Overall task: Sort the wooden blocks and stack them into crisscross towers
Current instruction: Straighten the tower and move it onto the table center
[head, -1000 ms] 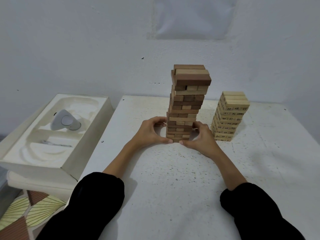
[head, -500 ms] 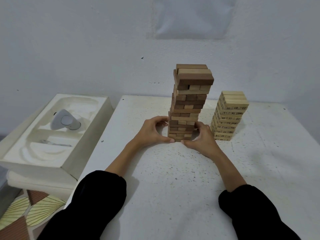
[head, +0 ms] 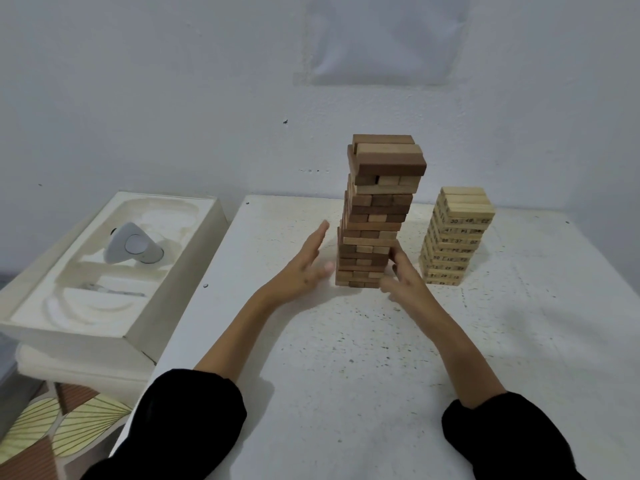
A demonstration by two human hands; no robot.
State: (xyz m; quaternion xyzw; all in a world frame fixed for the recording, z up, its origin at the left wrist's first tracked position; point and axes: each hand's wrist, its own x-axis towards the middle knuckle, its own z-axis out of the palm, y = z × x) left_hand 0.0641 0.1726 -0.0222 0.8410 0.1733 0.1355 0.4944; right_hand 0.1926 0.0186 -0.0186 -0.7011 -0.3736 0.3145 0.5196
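Observation:
A tall crisscross tower of brown and tan wooden blocks (head: 377, 216) stands on the white table (head: 346, 358), its layers uneven and its top layers shifted right. To its right stands a shorter tower of pale numbered blocks (head: 455, 237). My left hand (head: 304, 268) hovers just left of the brown tower's base, fingers straight, a small gap between them and the blocks. My right hand (head: 401, 271) is at the base's right front corner, fingers spread and relaxed, its fingertips at the tower's lower right edge. Neither hand holds a block.
A white moulded packaging tray (head: 104, 271) sits to the left of the table with a grey rounded device (head: 133, 247) in it. A white wall is close behind the towers. A leaf-patterned floor shows at the lower left.
Both hands have let go of the brown tower's base and opened. The left hand has drawn away to the left. The tower stands in the same place.

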